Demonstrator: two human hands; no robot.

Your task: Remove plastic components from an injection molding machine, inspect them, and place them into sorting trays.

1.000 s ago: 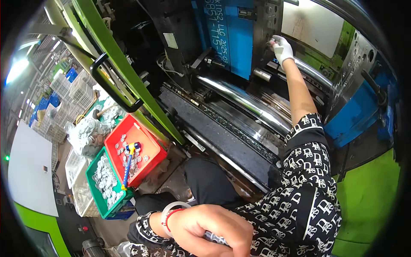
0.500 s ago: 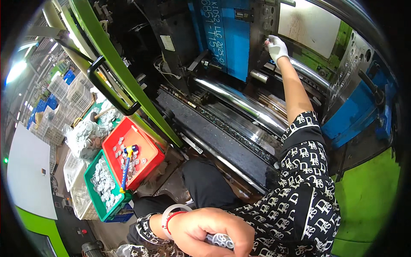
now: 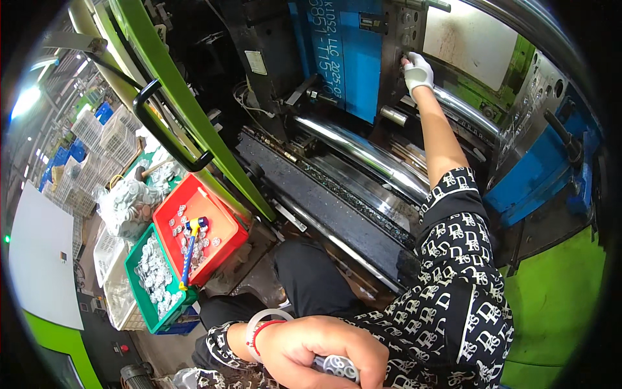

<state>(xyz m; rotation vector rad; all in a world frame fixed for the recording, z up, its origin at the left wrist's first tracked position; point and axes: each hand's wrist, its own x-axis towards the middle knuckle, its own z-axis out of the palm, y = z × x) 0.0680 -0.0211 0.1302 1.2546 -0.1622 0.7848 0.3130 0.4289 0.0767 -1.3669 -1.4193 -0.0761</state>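
My left hand [image 3: 304,343], with a pale bangle and a red string bracelet at the wrist, is closed around several small grey round plastic pieces [image 3: 339,367] at the lower middle. My right arm stretches far forward into the machine. On that side my right hand [image 3: 419,72], in a white glove with bare fingertips, is at the dark metal face of the blue-sided mould [image 3: 396,78]. Its fingers are bent together against that face. Whatever they grip there is too small and hidden to make out.
Shiny guide bars [image 3: 363,155] cross below my right arm. The other mould half [image 3: 538,155] stands at right. At left, beside a green door frame with a black handle [image 3: 146,110], sit a red tray [image 3: 223,240] with a blue-yellow hammer [image 3: 190,249] and a green bin [image 3: 184,305] of grey pieces.
My right hand has shifted very slightly at the mould face, its fingers a little more tucked in. My left hand keeps its hold on the grey pieces; the view has moved slightly.
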